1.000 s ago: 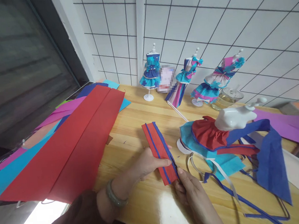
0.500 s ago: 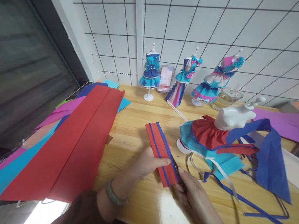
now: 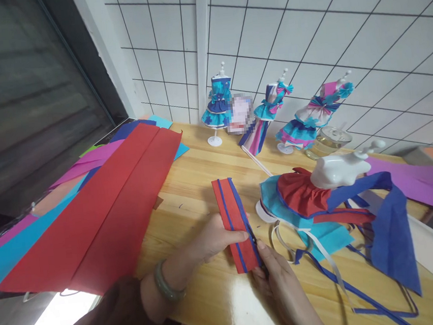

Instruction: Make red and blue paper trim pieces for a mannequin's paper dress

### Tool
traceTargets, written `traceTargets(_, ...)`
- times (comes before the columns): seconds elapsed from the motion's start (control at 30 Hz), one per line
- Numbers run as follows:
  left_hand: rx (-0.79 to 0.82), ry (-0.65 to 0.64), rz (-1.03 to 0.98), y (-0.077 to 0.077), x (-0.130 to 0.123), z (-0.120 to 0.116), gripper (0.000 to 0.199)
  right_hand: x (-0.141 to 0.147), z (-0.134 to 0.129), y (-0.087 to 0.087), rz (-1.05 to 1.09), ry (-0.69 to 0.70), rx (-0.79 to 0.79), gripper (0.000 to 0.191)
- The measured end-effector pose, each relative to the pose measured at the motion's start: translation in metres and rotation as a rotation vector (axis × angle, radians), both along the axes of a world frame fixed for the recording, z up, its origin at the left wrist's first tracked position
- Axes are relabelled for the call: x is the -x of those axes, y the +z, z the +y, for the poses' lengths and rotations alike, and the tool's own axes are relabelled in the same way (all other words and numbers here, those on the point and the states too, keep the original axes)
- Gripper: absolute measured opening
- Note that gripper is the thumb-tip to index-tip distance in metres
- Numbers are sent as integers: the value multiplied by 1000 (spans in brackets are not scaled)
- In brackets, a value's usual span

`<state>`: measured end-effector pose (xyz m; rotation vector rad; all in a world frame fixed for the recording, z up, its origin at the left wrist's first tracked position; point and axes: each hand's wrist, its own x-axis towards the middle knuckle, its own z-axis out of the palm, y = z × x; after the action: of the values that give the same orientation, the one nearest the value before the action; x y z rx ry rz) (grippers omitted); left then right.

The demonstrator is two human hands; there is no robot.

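Note:
A red strip with blue stripes (image 3: pixel 232 209) is held upright-slanted above the table by my left hand (image 3: pixel 218 238), its thumb across the front. My right hand (image 3: pixel 278 271) is closed around dark scissors (image 3: pixel 253 236), whose blades lie along the strip's right blue edge; the handles are mostly hidden by my fingers. Right of the hands, a white mannequin (image 3: pixel 334 171) leans over, wearing a red gathered piece (image 3: pixel 301 192) above a light blue skirt (image 3: pixel 270 194).
Large red sheets (image 3: pixel 106 209) lie over coloured sheets at the left. Three dressed mannequins, one in a blue dress (image 3: pixel 216 103), stand near the tiled wall. A glass jar (image 3: pixel 327 142), blue fabric (image 3: pixel 394 237), ribbons and a purple sheet (image 3: pixel 417 184) are at the right.
The striped strip and my left hand have shifted very slightly right and down. My right hand and the scissors have turned a little against the strip's edge.

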<state>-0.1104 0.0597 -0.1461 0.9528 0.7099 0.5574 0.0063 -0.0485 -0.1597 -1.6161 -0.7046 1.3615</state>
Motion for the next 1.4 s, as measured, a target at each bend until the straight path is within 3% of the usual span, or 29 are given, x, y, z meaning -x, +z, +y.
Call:
traceTargets(0.53,66,8,-58,3,0,-1,46,6,2,9,-63,-87,-80,48)
traceTargets(0.87,127,93,-64,5,-1,2,36,7,0,12,-72,-89,-61,47)
traceTargets(1.03,96,61,-55,4,-1,1,33,11,-1,16,14,-184,39,45)
traceTargets(1.13,68,30,-38,4,-1,-1,32,12,0,20,8,-221,10,43)
traceTargets(1.4,-26,-6,-23,-1,-1,-1,29,6,1,13,-85,-122,-68,46)
